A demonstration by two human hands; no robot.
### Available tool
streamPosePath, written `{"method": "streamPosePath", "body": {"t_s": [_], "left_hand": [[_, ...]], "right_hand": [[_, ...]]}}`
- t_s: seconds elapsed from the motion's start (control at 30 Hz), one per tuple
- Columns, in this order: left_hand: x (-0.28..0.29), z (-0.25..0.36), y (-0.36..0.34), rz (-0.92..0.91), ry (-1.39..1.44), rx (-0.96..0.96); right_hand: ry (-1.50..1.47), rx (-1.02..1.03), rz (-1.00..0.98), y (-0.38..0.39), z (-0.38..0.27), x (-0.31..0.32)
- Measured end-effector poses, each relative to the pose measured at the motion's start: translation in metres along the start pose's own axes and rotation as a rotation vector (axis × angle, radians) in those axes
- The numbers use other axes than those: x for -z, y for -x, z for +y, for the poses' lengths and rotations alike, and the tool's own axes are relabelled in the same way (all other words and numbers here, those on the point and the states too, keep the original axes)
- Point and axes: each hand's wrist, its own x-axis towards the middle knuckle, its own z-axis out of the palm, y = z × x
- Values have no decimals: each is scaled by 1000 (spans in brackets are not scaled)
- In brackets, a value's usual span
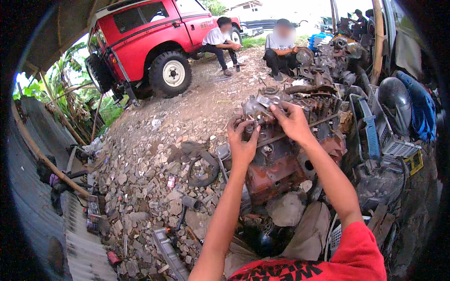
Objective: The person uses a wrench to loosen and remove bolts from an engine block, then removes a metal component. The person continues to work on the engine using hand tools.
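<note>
A rusty brown engine block (272,175) stands right in front of me, with grimy metal parts along its top. My left hand (243,140) is at its near left end, thumb and fingers closed round a small dark metal part (257,122) that looks coiled like a spring. Just to the right, my right hand (291,121) reaches over the top of the block. Between its thumb and fingers is a small flat, pale grey piece (265,101), whose kind I cannot make out. The fingers partly hide both pieces.
A red off-road vehicle (145,35) stands at the far left. Two people, one a crouching person (281,47), are beyond the engine. Greasy parts and a blue plastic crate (370,133) line the right. Stony ground (136,187) holds a black rubber ring (204,169).
</note>
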Motion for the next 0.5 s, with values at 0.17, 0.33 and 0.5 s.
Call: {"method": "streamPosePath", "body": {"t_s": [0.17, 0.33, 0.5], "left_hand": [[-2, -5, -2, 27, -76, -167], [3, -6, -21, -74, -174, -184], [4, 6, -30, -81, -236, -71]], "right_hand": [[-399, -368, 15, 67, 25, -6], [-533, -595, 80, 140, 43, -14], [-510, -600, 116, 169, 50, -30]]}}
